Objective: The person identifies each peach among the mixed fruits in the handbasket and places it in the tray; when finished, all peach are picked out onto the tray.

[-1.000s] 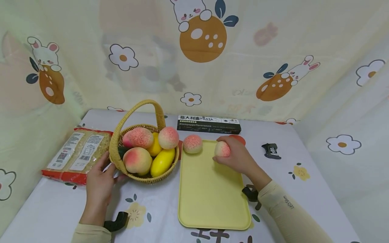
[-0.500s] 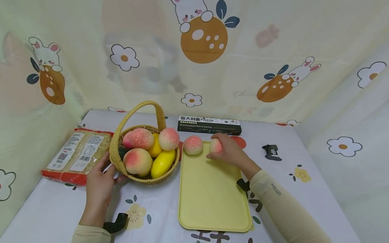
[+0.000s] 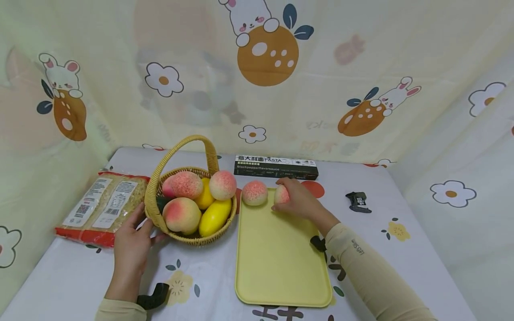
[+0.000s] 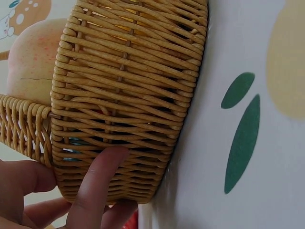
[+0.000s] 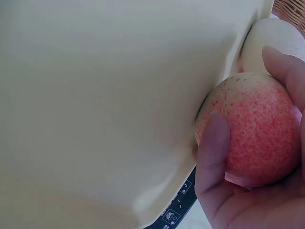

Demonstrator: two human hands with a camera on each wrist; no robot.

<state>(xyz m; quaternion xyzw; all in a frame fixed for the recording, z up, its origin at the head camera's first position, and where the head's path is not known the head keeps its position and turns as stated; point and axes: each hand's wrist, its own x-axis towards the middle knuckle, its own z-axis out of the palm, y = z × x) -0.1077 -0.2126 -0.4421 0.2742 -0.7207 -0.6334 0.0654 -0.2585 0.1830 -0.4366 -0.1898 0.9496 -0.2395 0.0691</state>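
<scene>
My right hand (image 3: pixel 299 200) holds a speckled pink peach (image 5: pixel 259 129) at the far edge of the yellow tray (image 3: pixel 283 263), with thumb and fingers around it. A second peach (image 3: pixel 254 193) sits to its left, on the tray's far left corner. My left hand (image 3: pixel 131 249) rests against the left side of the wicker basket (image 3: pixel 192 239). In the left wrist view its thumb (image 4: pixel 97 183) lies along the woven wall, while other fingers reach behind the wall and below the handle. The basket bears several peaches (image 3: pixel 182 215) and yellow mango-like fruits (image 3: pixel 215 217).
Left of the basket lies a clear, red-edged bag of grain-like food (image 3: pixel 106 207). A black pasta box (image 3: pixel 276 167) stands behind the tray. To the right is a small black wrapped packet (image 3: pixel 358 202). A patterned curtain (image 3: pixel 192 107) rises behind the table.
My right hand has moved left with its peach, closer to the peach at the tray's far left corner. My left hand has stayed at the basket.
</scene>
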